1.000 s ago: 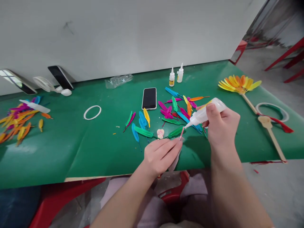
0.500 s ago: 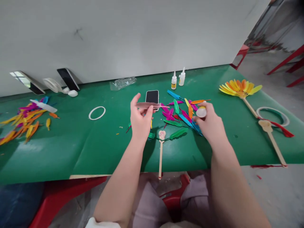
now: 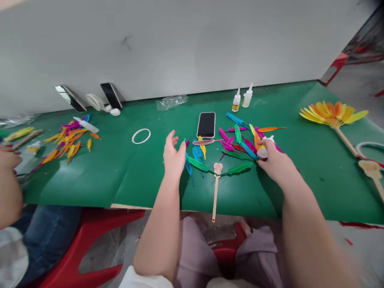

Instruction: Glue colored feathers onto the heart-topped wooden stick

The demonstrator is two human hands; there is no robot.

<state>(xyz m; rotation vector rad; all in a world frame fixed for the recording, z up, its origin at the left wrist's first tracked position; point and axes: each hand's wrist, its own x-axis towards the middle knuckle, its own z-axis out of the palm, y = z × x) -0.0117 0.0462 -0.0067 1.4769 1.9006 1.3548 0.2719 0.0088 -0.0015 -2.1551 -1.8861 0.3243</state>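
My left hand hovers over the feathers with its fingers apart, holding nothing. Close to its right, a dusky pink feather lies beside blue feathers and a small yellow one. My right hand is closed around a small white glue bottle, low over the right end of a multicoloured feather pile. Between my hands lies a wooden fan handle with a rounded head. One green feather points left from the head and another green feather points right.
A phone and two upright glue bottles stand behind the feathers. A finished yellow-orange feather fan lies right. Left are a white ring, more feathers and another person's hand. A white wall rises behind.
The pink feather has left my left hand and now lies on the table. My right hand has lowered with the glue bottle. The view has shifted left, bringing another person's arm in.
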